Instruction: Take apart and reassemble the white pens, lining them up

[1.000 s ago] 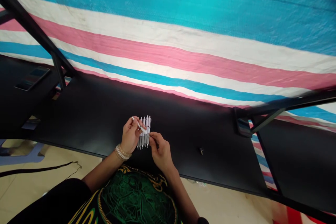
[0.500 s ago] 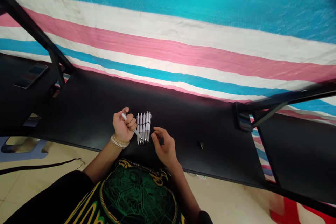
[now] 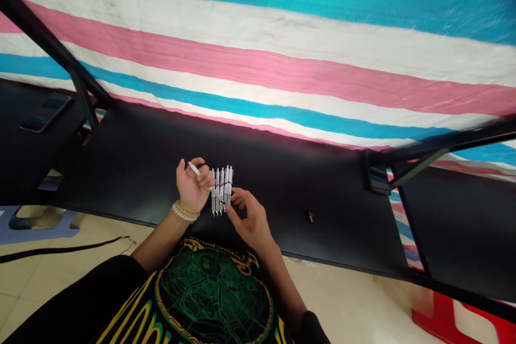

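Though part-hidden, slim pen (image 3: 194, 169) in L hand (image 3: 193, 187)

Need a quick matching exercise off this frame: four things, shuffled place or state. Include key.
1. Single pen
2. Row of pens
3. Bracelet
4. Small dark object

A. On the black table, to the right of the right hand
B. Pale, worn just below the left hand
C. Slanted, in the left hand's grip
D. Lying side by side on the table

Pairs: 1-C, 2-D, 3-B, 4-A
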Tool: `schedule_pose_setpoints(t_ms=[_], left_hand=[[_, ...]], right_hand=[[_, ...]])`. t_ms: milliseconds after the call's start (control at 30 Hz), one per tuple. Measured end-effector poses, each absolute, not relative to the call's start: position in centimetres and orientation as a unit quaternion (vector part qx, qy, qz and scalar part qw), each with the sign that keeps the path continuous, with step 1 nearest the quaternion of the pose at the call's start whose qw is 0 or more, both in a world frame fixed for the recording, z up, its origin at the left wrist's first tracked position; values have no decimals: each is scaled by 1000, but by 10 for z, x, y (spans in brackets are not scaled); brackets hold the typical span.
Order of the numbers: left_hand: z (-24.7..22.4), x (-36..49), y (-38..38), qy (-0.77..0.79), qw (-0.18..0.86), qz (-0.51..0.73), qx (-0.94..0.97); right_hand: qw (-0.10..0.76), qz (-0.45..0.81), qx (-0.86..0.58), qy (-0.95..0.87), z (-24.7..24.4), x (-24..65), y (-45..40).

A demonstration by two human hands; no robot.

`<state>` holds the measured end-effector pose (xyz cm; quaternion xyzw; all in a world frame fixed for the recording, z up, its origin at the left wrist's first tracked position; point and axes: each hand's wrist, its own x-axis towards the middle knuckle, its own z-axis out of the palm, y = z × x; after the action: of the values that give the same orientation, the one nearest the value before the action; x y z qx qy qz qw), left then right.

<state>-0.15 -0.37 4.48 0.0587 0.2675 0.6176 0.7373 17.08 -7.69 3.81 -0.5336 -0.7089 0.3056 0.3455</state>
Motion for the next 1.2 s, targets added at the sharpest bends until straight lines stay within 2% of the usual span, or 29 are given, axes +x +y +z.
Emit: schedule_pose_setpoints(t_ms=[100,200,333,500,733,967,1067,1200], left_hand=[[44,15,-9,285,759,580,84],[38,22,-11,316,763,539,165],[21,5,-4,425,645,530,350],[3,-26,0,513,524,523,435],[-17,-52,-8,562,484,477,471],[-24,-56,-8,579,468,484,459],[-25,-54,-7,584,459,492,454],[-25,-53,-6,583,461,486,460]], right_hand=[[278,300,-487,-772,39,163,-76],[291,296,-496,-763,32,162,-72],[318,240,-631,-666,15,183,-60],[183,137,-722,-653,-5,219,-37],[86,88,-719,-684,-10,230,-7],[166,41,-708,-686,2,213,-21],[206,151,-660,-707,6,192,-42],[189,238,-620,-724,7,171,-60]])
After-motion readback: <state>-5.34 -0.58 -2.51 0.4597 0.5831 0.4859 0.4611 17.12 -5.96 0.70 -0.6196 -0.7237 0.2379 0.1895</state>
